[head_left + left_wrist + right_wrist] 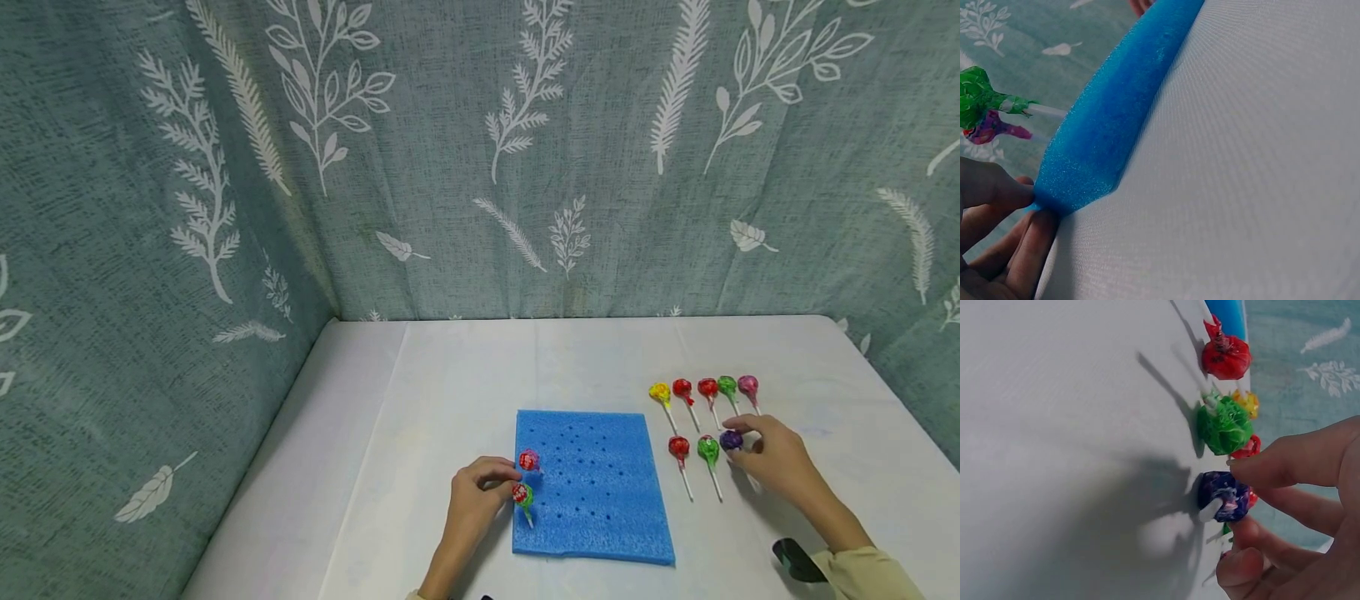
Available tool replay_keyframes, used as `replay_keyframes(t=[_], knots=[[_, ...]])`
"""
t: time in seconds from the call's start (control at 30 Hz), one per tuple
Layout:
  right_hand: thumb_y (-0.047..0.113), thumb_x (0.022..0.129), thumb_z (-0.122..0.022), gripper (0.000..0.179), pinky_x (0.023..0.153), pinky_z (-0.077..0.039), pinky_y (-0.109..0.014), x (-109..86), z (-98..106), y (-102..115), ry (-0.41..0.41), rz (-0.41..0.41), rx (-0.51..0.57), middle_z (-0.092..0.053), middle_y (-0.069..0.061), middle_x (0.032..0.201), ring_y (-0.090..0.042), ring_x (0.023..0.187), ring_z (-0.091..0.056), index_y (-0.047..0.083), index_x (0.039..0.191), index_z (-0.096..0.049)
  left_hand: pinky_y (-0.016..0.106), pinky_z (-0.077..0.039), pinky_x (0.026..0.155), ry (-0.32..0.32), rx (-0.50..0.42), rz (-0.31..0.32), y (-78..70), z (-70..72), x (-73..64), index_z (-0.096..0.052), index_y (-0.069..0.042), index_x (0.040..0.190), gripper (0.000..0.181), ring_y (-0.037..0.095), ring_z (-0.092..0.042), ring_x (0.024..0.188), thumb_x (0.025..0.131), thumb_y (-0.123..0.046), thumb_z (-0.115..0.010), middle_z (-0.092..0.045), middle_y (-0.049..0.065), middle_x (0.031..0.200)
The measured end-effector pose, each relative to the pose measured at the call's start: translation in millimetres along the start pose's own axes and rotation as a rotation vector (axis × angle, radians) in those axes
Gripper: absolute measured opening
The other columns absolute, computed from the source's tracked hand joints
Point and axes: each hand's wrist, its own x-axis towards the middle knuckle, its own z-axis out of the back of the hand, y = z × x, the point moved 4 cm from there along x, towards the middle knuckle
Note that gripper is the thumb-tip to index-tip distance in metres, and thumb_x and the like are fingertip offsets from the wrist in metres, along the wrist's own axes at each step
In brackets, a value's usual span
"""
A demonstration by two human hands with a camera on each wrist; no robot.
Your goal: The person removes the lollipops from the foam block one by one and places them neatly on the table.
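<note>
A blue foam board (600,537) with rows of small holes lies on the table. Two lollipops stand in its left side: a red-and-pink one (528,460) and a green-and-red one (522,494). My left hand (474,504) holds the board's left edge, finger and thumb pinching the foam (1097,119) in the left wrist view. Over on the right, my right hand (780,462) pinches the wrapped head of a purple lollipop (1225,495) between thumb and fingers. Beside it lie a green lollipop (708,448) and a red lollipop (678,448).
Behind them runs a row of several lollipops, from a yellow one (660,393) to a pink one (747,384), sticks toward me. A white cloth (420,400) covers the table. A leaf-patterned green curtain (450,167) hangs at the back and left.
</note>
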Motion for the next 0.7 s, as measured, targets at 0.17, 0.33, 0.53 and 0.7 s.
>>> replay_keyframes(t=[0.17,0.33,0.53,0.7], knots=[[0.007,0.078,-0.071,0.039,0.052,-0.04,-0.028,-0.4,1,5,-0.064,0.023,-0.007,-0.053,-0.028,0.106,-0.025,0.073,-0.046,-0.006,0.112,-0.06,0.037,-0.053,0.082,0.003,0.008,0.006,-6.8,0.3,-1.8,-0.071,0.005,0.081,0.011,0.031,-0.065,0.09,0.074,0.012,-0.065,-0.066,0.019,0.097],[0.009,0.076,-0.075,0.035,0.049,-0.042,-0.027,-0.2,1,11,-0.161,0.048,-0.006,-0.057,-0.02,0.103,-0.021,0.072,-0.046,-0.001,0.108,-0.064,0.035,-0.053,0.083,-0.003,0.0,0.002,11.0,-1.9,3.8,-0.072,0.003,0.081,0.012,0.028,-0.064,0.091,0.074,0.011,-0.066,-0.067,0.016,0.096],[0.008,0.076,-0.076,0.033,0.057,-0.049,-0.029,-2.1,6,34,-0.158,0.156,0.059,-0.06,-0.02,0.104,-0.026,0.077,-0.056,0.0,0.106,-0.065,0.027,-0.052,0.083,-0.009,0.014,-0.012,34.4,-4.6,10.0,-0.074,-0.006,0.08,0.015,0.02,-0.063,0.092,0.075,0.007,-0.069,-0.068,0.006,0.095],[0.006,0.078,-0.074,0.032,0.066,-0.056,-0.037,-4.8,6,55,-0.115,0.187,0.109,-0.06,-0.02,0.106,-0.028,0.082,-0.06,-0.001,0.108,-0.065,0.025,-0.051,0.085,0.0,0.009,0.009,37.6,-4.6,10.3,-0.074,-0.009,0.079,0.016,0.018,-0.062,0.094,0.074,0.006,-0.069,-0.068,0.002,0.095]])
